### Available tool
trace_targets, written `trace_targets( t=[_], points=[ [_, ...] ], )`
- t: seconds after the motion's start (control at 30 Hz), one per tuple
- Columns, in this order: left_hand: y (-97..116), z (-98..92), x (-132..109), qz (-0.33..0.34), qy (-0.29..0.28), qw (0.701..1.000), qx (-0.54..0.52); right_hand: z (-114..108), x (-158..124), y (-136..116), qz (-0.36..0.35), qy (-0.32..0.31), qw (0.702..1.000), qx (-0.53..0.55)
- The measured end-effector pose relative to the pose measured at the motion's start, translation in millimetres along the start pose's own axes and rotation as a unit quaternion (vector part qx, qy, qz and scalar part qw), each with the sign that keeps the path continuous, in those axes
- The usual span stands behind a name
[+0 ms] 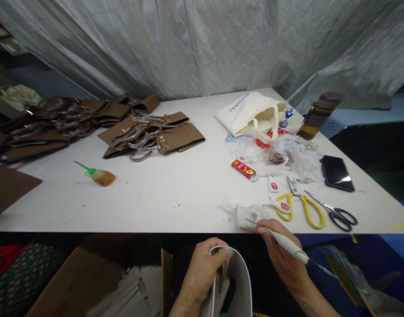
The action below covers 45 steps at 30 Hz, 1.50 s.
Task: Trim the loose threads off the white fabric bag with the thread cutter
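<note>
Simply one tool (288, 243), one grey bag (240, 281).

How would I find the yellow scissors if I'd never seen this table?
Start at the big white table and go to its front right edge, near the black phone. Two pairs lie there side by side: the yellow-handled scissors sit left of the black-handled scissors.
</note>
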State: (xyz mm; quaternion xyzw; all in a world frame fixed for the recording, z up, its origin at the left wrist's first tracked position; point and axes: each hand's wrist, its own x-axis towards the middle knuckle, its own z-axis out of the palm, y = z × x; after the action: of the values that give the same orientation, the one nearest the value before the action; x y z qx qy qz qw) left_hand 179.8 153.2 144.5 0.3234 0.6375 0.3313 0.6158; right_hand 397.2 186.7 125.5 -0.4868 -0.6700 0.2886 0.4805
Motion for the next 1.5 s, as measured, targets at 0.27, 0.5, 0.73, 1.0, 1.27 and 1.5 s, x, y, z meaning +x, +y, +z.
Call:
trace_targets(
  t=[0.27, 0.5, 0.73, 1.0, 1.27, 1.5],
  points=[
    [2.0, -2.7, -1.8, -0.015, -0.024, 0.999, -0.036, 9.6, -11.6, -21.0, 0.152, -0.085, 0.968, 0.179],
    [0.7, -3.9, -3.1, -0.012, -0.034, 0.998, -0.051, 15.3, -14.5, -21.7, 0.178, -0.105, 0.957, 0.202],
    [-2.7, -2.7, -3.7, -0.008, -0.036, 0.997, -0.068, 17.3, -14.4, -22.3, 0.177, -0.122, 0.958, 0.189],
    [-2.5, -0.7, -3.8, 0.004, -0.039, 0.997, -0.063, 18.5, -7.7, -25.8, 0.184, -0.136, 0.957, 0.177],
    [1.6, 5.2, -8.2, 0.021, -0.021, 0.999, -0.038, 22.4, 0.6, -24.6, 0.147, -0.168, 0.964, 0.144],
    [-1.9, 12.8, -10.0, 0.05, -0.032, 0.998, -0.003, 18.6, 2.1, -29.1, 0.124, -0.185, 0.97, 0.1]
  ],
)
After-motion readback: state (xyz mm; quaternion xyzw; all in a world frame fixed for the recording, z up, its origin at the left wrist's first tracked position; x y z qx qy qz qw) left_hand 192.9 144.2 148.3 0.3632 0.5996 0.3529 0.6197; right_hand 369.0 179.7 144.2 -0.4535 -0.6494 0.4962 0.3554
